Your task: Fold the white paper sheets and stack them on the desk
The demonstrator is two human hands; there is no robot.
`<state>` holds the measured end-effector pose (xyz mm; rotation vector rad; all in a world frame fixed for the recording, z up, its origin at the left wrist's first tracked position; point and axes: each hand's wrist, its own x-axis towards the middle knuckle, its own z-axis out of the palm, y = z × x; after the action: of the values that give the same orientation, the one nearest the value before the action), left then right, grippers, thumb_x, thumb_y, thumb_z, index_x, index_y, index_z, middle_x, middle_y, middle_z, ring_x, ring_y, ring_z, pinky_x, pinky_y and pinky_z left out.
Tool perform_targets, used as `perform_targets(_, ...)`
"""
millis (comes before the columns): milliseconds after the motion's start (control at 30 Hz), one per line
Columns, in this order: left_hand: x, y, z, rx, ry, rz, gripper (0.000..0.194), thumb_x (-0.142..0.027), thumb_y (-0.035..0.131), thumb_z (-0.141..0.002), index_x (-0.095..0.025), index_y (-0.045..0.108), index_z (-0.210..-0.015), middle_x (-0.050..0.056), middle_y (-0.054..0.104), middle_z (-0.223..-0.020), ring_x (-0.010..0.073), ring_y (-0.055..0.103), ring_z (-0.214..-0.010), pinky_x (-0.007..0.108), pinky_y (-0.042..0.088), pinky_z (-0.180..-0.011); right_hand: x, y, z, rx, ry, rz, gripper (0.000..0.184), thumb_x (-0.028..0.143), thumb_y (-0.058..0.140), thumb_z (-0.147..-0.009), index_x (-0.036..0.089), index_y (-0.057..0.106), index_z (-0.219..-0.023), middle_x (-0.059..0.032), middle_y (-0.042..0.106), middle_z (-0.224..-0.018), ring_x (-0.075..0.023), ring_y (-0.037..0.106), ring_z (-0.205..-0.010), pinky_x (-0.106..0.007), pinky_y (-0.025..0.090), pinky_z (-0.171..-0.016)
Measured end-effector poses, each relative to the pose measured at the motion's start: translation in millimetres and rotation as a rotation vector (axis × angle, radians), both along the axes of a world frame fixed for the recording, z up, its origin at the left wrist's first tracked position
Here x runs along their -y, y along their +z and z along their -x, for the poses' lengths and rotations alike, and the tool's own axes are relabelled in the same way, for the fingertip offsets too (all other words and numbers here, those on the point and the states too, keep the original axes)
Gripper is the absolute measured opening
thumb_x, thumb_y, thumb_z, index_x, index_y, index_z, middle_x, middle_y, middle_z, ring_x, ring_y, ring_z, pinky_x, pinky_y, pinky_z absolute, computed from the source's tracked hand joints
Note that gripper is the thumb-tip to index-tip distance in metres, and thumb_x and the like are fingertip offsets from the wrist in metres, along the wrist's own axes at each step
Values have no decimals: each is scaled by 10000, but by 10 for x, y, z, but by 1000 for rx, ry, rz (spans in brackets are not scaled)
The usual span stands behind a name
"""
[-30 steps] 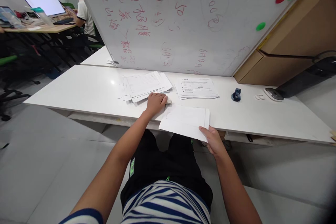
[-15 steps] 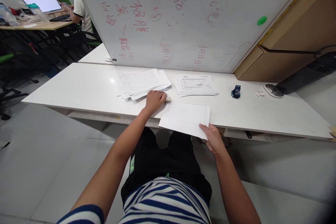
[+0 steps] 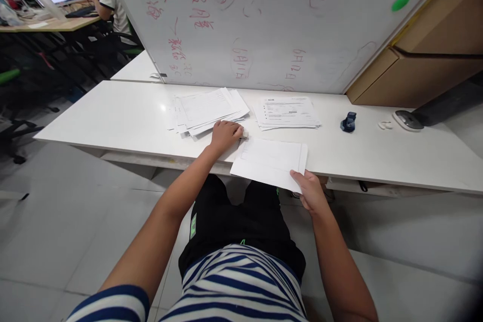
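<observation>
My left hand [image 3: 225, 136] is closed on a small pale tool [image 3: 245, 134] at the front of the white desk. Most of the tool is hidden under the fingers; it looks like a small stapler. Its end meets the upper left corner of some white sheets of paper [image 3: 269, 162]. My right hand [image 3: 310, 190] pinches the lower right corner of those sheets, thumb on top, and they overhang the desk's front edge. Behind my left hand lies an untidy pile of papers [image 3: 207, 108]. A neater stack of printed sheets [image 3: 289, 113] lies to its right.
A whiteboard [image 3: 264, 45] with red writing stands along the back of the desk [image 3: 86, 121]. To the right are a dark blue object [image 3: 348, 122], a small white item [image 3: 385, 125], a mouse [image 3: 408, 121] and cardboard boxes [image 3: 415, 78]. Another person [image 3: 113, 7] sits at the far left.
The camera view has tilted down slightly, so the desk sits higher in the picture. Both hands keep their grip on the tool and the sheets, with hardly any movement.
</observation>
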<state>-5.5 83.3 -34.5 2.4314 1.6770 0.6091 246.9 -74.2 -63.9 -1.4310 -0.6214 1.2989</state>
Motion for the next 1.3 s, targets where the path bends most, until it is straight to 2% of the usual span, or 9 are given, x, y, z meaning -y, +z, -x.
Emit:
perform_targets(133,-8,6,-6,6,-9,13,327,-346,390,-940,-305,656,-1126,-14,689,-1161,249,540,-1129,427,289,-1030,-7,-1,-2,25,-1,-4,263,258,693,-728,172,702,-977,-36,755,-883,-194,707,-800,-266,590,-692)
perform_targets(233,7,-10,-2,8,0,6,328,-343,387,-940,-293,640,-1143,-6,690,-1154,252,534,-1133,424,293,-1029,0,5,12,24,15,-12,268,261,689,-729,168,701,-980,-40,755,-891,-195,707,-804,-280,584,-729)
perform_targets(433,63,-39,18,35,26,-51,437,-347,230,-991,-255,650,-1073,11,693,-1117,227,573,-1029,389,333,-980,47,-11,-9,35,-51,-40,289,281,717,-702,162,699,-965,-38,755,-870,-198,704,-800,-296,568,-754)
perform_targets(667,74,-12,34,20,40,-44,502,-403,168,-1005,-236,642,-1000,52,695,-1013,243,584,-960,382,372,-891,232,86,-336,94,-191,-210,384,368,769,-666,151,692,-974,-41,747,-895,-193,690,-770,-296,556,-707)
perform_targets(867,83,-2,25,3,39,-49,466,-403,197,-1007,-234,631,-1027,53,685,-1061,245,577,-985,386,364,-917,411,195,-587,157,-270,-255,391,368,809,-623,187,718,-957,-32,739,-899,-176,662,-717,-280,549,-630)
perform_targets(1300,74,-16,33,13,19,-57,489,-405,196,-1009,-218,640,-926,60,686,-983,242,573,-937,382,365,-899,391,201,-519,142,-386,-384,344,314,781,-649,180,714,-959,-28,732,-862,-179,677,-762,-330,562,-750)
